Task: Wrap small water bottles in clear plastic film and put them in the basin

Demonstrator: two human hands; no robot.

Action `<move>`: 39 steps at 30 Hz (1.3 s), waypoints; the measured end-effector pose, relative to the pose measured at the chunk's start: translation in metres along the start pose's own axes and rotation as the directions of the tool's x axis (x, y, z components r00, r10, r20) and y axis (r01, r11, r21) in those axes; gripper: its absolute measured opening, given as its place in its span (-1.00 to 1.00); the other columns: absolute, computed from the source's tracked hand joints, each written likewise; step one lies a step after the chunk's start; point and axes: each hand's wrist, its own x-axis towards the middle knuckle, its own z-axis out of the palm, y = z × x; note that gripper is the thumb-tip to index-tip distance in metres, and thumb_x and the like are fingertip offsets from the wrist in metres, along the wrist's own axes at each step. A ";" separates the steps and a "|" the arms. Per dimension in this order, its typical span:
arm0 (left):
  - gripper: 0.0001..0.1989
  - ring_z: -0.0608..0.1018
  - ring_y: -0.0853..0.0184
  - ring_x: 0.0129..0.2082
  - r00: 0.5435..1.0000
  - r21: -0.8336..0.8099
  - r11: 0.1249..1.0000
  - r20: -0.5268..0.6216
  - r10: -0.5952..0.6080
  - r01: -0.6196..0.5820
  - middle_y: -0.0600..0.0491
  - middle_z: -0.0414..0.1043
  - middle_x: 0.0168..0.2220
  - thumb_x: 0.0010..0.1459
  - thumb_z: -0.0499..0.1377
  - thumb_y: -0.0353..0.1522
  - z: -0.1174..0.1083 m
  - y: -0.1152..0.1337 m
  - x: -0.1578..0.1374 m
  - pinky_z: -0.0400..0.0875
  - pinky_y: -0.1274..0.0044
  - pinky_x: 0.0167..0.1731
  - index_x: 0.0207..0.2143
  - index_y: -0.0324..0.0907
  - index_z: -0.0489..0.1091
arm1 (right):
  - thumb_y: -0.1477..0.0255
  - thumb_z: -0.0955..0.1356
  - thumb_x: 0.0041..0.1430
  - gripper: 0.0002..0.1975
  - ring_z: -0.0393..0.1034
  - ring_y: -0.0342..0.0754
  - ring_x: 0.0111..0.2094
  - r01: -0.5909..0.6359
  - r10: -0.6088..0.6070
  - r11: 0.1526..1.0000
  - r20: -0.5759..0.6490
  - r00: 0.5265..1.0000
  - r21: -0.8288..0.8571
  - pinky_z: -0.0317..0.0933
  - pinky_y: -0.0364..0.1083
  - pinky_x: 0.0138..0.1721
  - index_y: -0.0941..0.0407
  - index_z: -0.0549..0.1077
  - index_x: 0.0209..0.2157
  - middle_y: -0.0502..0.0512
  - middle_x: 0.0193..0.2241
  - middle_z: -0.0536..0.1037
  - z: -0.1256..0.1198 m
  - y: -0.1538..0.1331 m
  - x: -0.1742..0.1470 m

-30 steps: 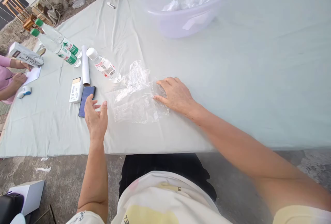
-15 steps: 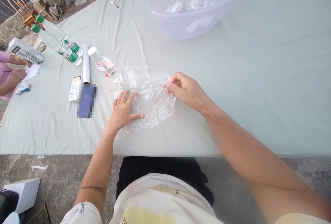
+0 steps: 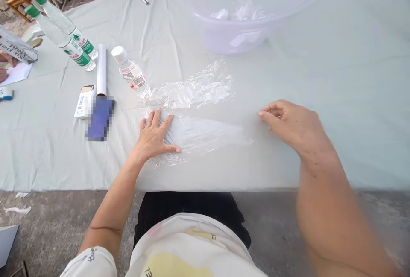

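Observation:
A clear, thin plastic bag [image 3: 205,134] lies flattened on the covered table, its right part drawn out into a tapering strip. My left hand [image 3: 155,136] rests flat on its left end, fingers spread. To the right of the strip, my right hand [image 3: 293,127] hovers just over the cloth with thumb and fingertips pinched. Whether a thin edge of film runs into that pinch cannot be made out. Beyond the strip, another crumpled stretch of clear plastic film [image 3: 198,91] reaches toward a small white-capped water bottle [image 3: 133,74].
A translucent purple basin [image 3: 237,40] holding crumpled plastic stands at the back. On the left are two green-capped bottles [image 3: 72,44], a white roll [image 3: 101,70], a small white box [image 3: 83,102] and a blurred blue item [image 3: 101,119]. Other people's hands show at the far edges.
My right hand has moved right, away from the left hand, and the plastic has stretched out into a long strip. My left hand stays pressed on it. The view has shifted slightly.

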 end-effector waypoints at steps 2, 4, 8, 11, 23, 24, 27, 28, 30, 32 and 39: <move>0.14 -0.27 -0.20 0.46 1.000 0.000 1.000 -0.013 0.016 -0.016 -0.27 -0.38 0.48 -0.08 0.34 0.14 0.002 -0.001 0.000 -0.28 -0.09 0.31 0.43 -0.02 -0.08 | 0.35 0.34 0.20 -0.94 0.44 0.09 -0.32 0.118 -0.123 0.992 -0.227 0.966 -0.036 0.24 0.13 -0.18 0.01 0.44 -0.34 0.15 -0.26 0.59 -0.007 -0.015 -0.014; 0.15 -0.26 -0.21 0.45 1.000 0.002 1.000 -0.013 0.019 -0.019 -0.27 -0.37 0.48 -0.09 0.36 0.13 0.003 -0.001 0.000 -0.27 -0.10 0.30 0.43 -0.02 -0.08 | 0.35 0.29 0.27 -0.90 0.46 0.09 -0.26 0.356 -0.341 0.935 -0.307 0.888 -0.009 0.26 0.12 -0.12 0.01 0.45 -0.25 0.16 -0.20 0.59 -0.002 -0.043 -0.032; 0.17 -0.28 -0.20 0.46 1.000 0.005 1.000 0.014 -0.007 0.006 -0.27 -0.40 0.48 -0.09 0.36 0.11 0.003 0.003 -0.001 -0.28 -0.12 0.29 0.44 -0.02 -0.11 | 0.44 0.22 0.34 -0.76 0.47 0.07 -0.06 0.751 -0.750 0.659 0.113 0.652 0.039 0.32 0.04 -0.04 0.02 0.48 -0.09 0.15 -0.03 0.55 0.045 -0.108 -0.056; 0.20 -0.30 -0.18 0.46 0.999 0.013 1.000 0.037 -0.020 0.020 -0.29 -0.43 0.48 -0.09 0.36 0.12 0.002 0.002 -0.003 -0.29 -0.13 0.29 0.45 -0.06 -0.16 | 0.44 0.32 0.26 -0.68 0.30 0.23 0.20 0.842 -0.733 0.532 0.449 0.511 -0.090 0.27 0.20 0.09 0.04 0.47 0.04 0.25 0.23 0.37 0.083 -0.130 -0.046; 0.23 -0.25 -0.16 0.46 0.997 0.012 0.998 0.057 0.055 -0.056 -0.24 -0.41 0.49 -0.12 0.35 0.15 -0.002 -0.026 -0.012 -0.35 -0.12 0.30 0.45 -0.02 -0.16 | -0.06 0.42 -0.02 0.04 -0.34 0.37 0.46 0.713 -0.408 0.558 0.608 0.682 -0.425 -0.11 0.42 0.29 -0.11 -0.02 0.42 0.21 0.47 -0.19 0.055 -0.041 -0.001; 0.23 -0.25 -0.15 0.46 0.996 0.008 0.998 0.062 0.068 -0.069 -0.23 -0.42 0.49 -0.13 0.35 0.16 -0.002 -0.029 -0.014 -0.36 -0.11 0.30 0.45 -0.02 -0.16 | -0.05 0.43 -0.03 0.06 -0.36 0.36 0.46 0.708 -0.395 0.560 0.612 0.685 -0.431 -0.14 0.40 0.31 -0.10 -0.04 0.43 0.22 0.48 -0.21 0.054 -0.039 -0.001; 0.23 -0.26 -0.13 0.47 0.994 0.007 0.997 0.074 0.077 -0.077 -0.23 -0.45 0.49 -0.14 0.35 0.17 -0.004 -0.040 -0.020 -0.39 -0.06 0.32 0.45 -0.02 -0.14 | -0.04 0.43 -0.04 0.09 -0.39 0.34 0.47 0.705 -0.391 0.566 0.614 0.686 -0.427 -0.20 0.40 0.33 -0.10 -0.06 0.43 0.21 0.48 -0.24 0.054 -0.036 -0.001; 0.22 -0.26 -0.12 0.47 0.994 0.009 0.997 0.080 0.069 -0.070 -0.23 -0.45 0.49 -0.14 0.35 0.17 -0.006 -0.045 -0.022 -0.40 -0.05 0.33 0.45 -0.02 -0.12 | -0.05 0.43 -0.05 0.09 -0.39 0.35 0.46 0.706 -0.397 0.568 0.611 0.685 -0.423 -0.21 0.41 0.33 -0.10 -0.06 0.43 0.20 0.48 -0.25 0.055 -0.036 -0.001; 0.19 -0.28 -0.10 0.47 0.995 0.002 0.999 0.090 0.049 -0.049 -0.20 -0.44 0.49 -0.12 0.34 0.16 -0.012 -0.057 -0.028 -0.41 -0.03 0.34 0.44 -0.02 -0.11 | -0.06 0.42 -0.05 0.08 -0.38 0.38 0.46 0.709 -0.413 0.569 0.600 0.685 -0.417 -0.21 0.43 0.32 -0.11 -0.05 0.43 0.20 0.48 -0.23 0.056 -0.034 0.000; 0.12 -0.26 -0.06 0.47 0.997 -0.046 0.999 0.076 0.017 -0.013 -0.16 -0.38 0.49 -0.05 0.32 0.13 -0.021 -0.070 -0.032 -0.36 0.01 0.36 0.43 0.00 -0.08 | -0.06 0.42 -0.05 0.07 -0.36 0.39 0.46 0.712 -0.426 0.565 0.591 0.685 -0.417 -0.19 0.43 0.32 -0.11 -0.04 0.43 0.20 0.48 -0.22 0.057 -0.033 0.001; 0.07 0.14 -0.03 0.40 0.842 -0.587 0.806 -0.394 -0.367 0.076 -0.28 0.07 0.38 0.00 0.37 -0.04 -0.049 -0.103 0.017 0.09 0.18 0.31 0.41 -0.13 -0.09 | 0.01 0.45 -0.08 0.07 -0.35 0.38 0.46 0.708 -0.426 0.543 0.579 0.695 -0.451 -0.13 0.41 0.31 -0.09 0.00 0.42 0.25 0.47 -0.21 0.062 -0.032 0.003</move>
